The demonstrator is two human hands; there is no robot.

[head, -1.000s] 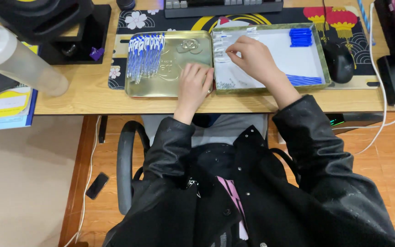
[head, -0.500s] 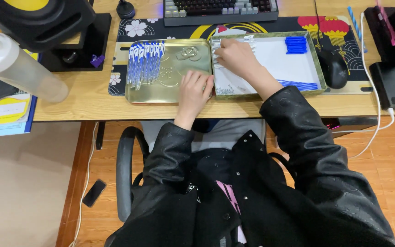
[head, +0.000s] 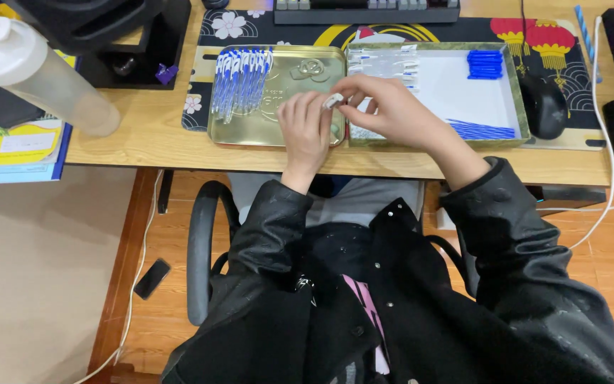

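Note:
My right hand (head: 385, 110) pinches a small white piece (head: 333, 100) between thumb and fingers, over the seam between two tins. My left hand (head: 307, 128) lies on the gold tin lid (head: 278, 135), fingertips touching that same piece. A row of several blue-and-white pens (head: 239, 78) lies at the left end of the gold lid. The green-rimmed tin (head: 516, 107) to the right has a white floor, with clear pen barrels (head: 385, 62), a pile of blue caps (head: 485, 64) and thin blue refills (head: 481, 130) in it.
A clear bottle with a white cap (head: 37, 75) lies at the left beside books (head: 8, 149). A black mouse (head: 543, 107), keyboard (head: 367, 11) and white cable (head: 605, 128) sit around the tins. A dark phone-like object (head: 152, 277) lies on the floor by my chair (head: 200, 249).
My right hand came back from the green-rimmed tin toward the middle with a small white piece. My left hand lifted its fingers to meet it. The view shifted closer to the desk.

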